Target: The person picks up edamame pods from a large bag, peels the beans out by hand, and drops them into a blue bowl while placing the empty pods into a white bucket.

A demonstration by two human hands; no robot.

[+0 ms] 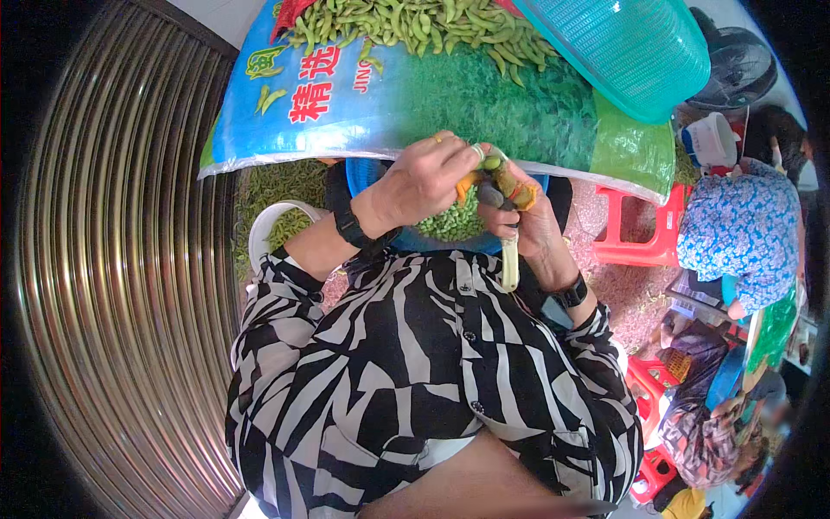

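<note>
Both my hands meet above a blue basin (359, 176) that holds shelled green beans (454, 223). A green bean pod (491, 163) shows between my fingertips. My left hand (424, 179) is closed in a pinch at the pod's left end. My right hand (529, 223) is closed around a small tool with a pale handle (510, 264) pointing down towards me; its working end is hidden by the fingers. Orange-yellow coverings and dark coverings wrap some of the fingertips.
Across the far side lies a printed blue-green plastic sack (519, 112) with a heap of bean pods (415, 26). A teal basket (622, 52) stands beyond it. A ribbed metal shutter (138, 259) is on the left, a red stool (635, 229) on the right. Other people (739, 233) sit further right.
</note>
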